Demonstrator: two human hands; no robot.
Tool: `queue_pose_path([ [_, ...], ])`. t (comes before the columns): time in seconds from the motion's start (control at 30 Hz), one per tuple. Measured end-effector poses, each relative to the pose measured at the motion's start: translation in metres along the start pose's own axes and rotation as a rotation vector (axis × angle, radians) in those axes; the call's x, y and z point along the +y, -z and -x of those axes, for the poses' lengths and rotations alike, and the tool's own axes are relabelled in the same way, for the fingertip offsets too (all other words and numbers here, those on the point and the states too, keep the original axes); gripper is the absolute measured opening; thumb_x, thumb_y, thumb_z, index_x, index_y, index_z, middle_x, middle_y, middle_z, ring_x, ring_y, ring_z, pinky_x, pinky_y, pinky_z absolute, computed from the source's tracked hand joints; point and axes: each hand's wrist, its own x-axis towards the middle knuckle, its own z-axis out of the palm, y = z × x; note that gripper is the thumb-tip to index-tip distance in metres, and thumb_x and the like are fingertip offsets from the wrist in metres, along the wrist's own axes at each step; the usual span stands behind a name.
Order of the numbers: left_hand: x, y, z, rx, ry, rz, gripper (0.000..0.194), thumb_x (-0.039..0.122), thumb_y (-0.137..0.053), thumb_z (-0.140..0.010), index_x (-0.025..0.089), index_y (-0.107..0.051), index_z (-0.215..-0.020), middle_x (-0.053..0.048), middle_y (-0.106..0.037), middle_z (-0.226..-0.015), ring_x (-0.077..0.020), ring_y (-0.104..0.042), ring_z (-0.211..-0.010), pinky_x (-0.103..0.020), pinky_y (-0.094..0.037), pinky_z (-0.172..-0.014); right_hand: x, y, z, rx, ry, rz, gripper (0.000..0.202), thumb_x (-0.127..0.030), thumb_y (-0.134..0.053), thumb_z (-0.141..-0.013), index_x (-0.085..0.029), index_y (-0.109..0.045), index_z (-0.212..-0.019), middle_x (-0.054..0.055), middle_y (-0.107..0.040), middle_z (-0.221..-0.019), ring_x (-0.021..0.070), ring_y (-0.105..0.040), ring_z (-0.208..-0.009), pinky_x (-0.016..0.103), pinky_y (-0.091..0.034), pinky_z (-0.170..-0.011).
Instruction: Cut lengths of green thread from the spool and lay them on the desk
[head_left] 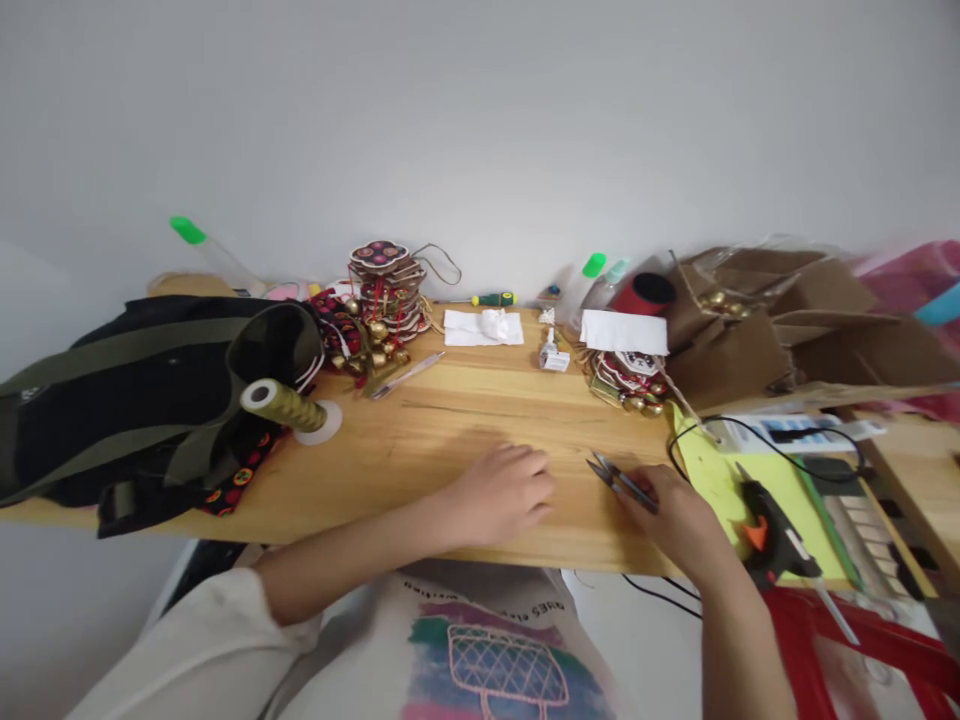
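Observation:
My left hand [504, 492] rests palm down near the table's front edge, its fingers curled in. Whatever may be under those fingers is hidden. To its right, my right hand [679, 520] is closed around a pair of dark thread snips [621, 482], whose pointed blades angle left and away from me just above the wood. Bare tabletop [450, 430] lies between the hands and the things at the back. Closest beyond the snips is a short stack of patterned charms with gold bells [637, 380], with a folded white tissue [624, 331] on top.
On the left are a black bag [142, 370], a spool of olive cord [285, 405] and a taller stack of charms [386, 285]. A small bottle [553, 353] and tissue [465, 328] sit at the back. At right are cardboard boxes [750, 350] and a glue gun [780, 530] with a cable.

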Motion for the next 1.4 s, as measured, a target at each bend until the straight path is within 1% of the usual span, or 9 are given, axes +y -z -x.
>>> queue_pose_path([
  [0.17,-0.042,0.010,0.115,0.217,0.497,0.027,0.018,0.026,-0.048,-0.093,0.020,-0.064,-0.089,-0.005,-0.064,-0.093,-0.0187,-0.059,-0.089,-0.034,-0.047,-0.081,-0.013,-0.001,0.008,0.122,-0.036,0.050,0.017,-0.034,-0.055,-0.078,-0.022,-0.063,-0.085,0.012,-0.066,-0.088,0.0272,-0.064,-0.081,0.039,-0.049,-0.072],
  [0.3,-0.063,0.010,0.163,0.367,0.743,-0.020,0.023,0.034,-0.046,-0.092,0.020,-0.065,-0.090,-0.005,-0.063,-0.092,-0.0207,-0.060,-0.090,-0.036,-0.048,-0.083,-0.076,-0.010,-0.002,0.117,0.105,-0.095,0.015,-0.028,-0.051,-0.085,-0.021,-0.064,-0.084,0.012,-0.067,-0.083,0.0238,-0.063,-0.076,0.036,-0.049,-0.072],
  [0.47,-0.068,0.005,0.168,0.389,0.768,0.013,0.019,0.033,-0.050,-0.090,0.021,-0.065,-0.089,-0.004,-0.062,-0.091,-0.0213,-0.058,-0.092,-0.038,-0.047,-0.086,-0.190,-0.039,-0.030,-0.209,0.438,-0.151,0.015,-0.024,-0.053,-0.090,-0.020,-0.066,-0.083,0.008,-0.068,-0.088,0.0197,-0.063,-0.082,0.030,-0.047,-0.073],
  [0.6,-0.070,0.001,0.165,0.361,0.776,0.024,0.014,0.029,-0.052,-0.088,0.021,-0.063,-0.089,-0.005,-0.060,-0.093,-0.0229,-0.056,-0.096,-0.040,-0.046,-0.088,-0.238,-0.057,-0.043,-0.306,0.517,-0.089,0.012,-0.019,-0.056,-0.089,-0.017,-0.068,-0.088,0.009,-0.067,-0.092,0.0187,-0.062,-0.085,0.028,-0.044,-0.074],
  [0.8,-0.071,0.000,0.178,0.381,0.829,-0.001,0.016,0.031,-0.057,-0.086,0.021,-0.061,-0.098,-0.006,-0.060,-0.098,-0.0265,-0.056,-0.101,-0.041,-0.046,-0.088,-0.246,-0.065,-0.044,-0.318,0.524,-0.096,0.014,-0.018,-0.055,-0.089,-0.017,-0.068,-0.090,0.007,-0.069,-0.092,0.0173,-0.062,-0.084,0.027,-0.045,-0.074],
  [1.03,-0.073,0.002,0.186,0.390,0.853,0.021,0.013,0.030,-0.053,-0.086,0.021,-0.063,-0.083,-0.005,-0.061,-0.091,-0.0261,-0.056,-0.095,-0.041,-0.045,-0.083,-0.282,-0.078,-0.057,-0.261,0.437,-0.059,0.029,-0.031,-0.056,-0.090,-0.013,-0.065,-0.110,0.014,-0.068,-0.104,0.0242,-0.062,-0.098,0.035,-0.047,-0.084],
  [1.13,-0.070,0.010,0.190,0.473,0.798,0.102,0.016,0.031,-0.051,-0.087,0.021,-0.062,-0.080,-0.004,-0.060,-0.088,-0.0229,-0.057,-0.091,-0.038,-0.045,-0.083,-0.288,-0.076,-0.064,-0.249,0.454,-0.074,0.028,-0.020,-0.049,-0.089,-0.012,-0.065,-0.111,0.014,-0.065,-0.106,0.0254,-0.060,-0.100,0.037,-0.047,-0.087],
  [1.27,-0.062,0.024,0.198,0.605,0.763,0.206,0.019,0.036,-0.052,-0.089,0.021,-0.061,-0.081,-0.001,-0.061,-0.084,-0.0188,-0.058,-0.087,-0.034,-0.046,-0.083,-0.278,-0.070,-0.070,-0.261,0.607,-0.287,0.043,-0.001,-0.043,-0.075,-0.015,-0.065,-0.110,0.012,-0.061,-0.107,0.0218,-0.058,-0.104,0.035,-0.046,-0.092],
  [1.4,-0.060,0.033,0.203,0.639,0.762,0.208,0.021,0.039,-0.051,-0.089,0.022,-0.059,-0.081,0.000,-0.063,-0.082,-0.0185,-0.059,-0.085,-0.034,-0.046,-0.082,-0.271,-0.072,-0.069,-0.402,0.840,-0.469,0.048,0.001,-0.045,-0.070,-0.016,-0.063,-0.111,0.011,-0.056,-0.117,0.0199,-0.054,-0.113,0.036,-0.043,-0.100],
])
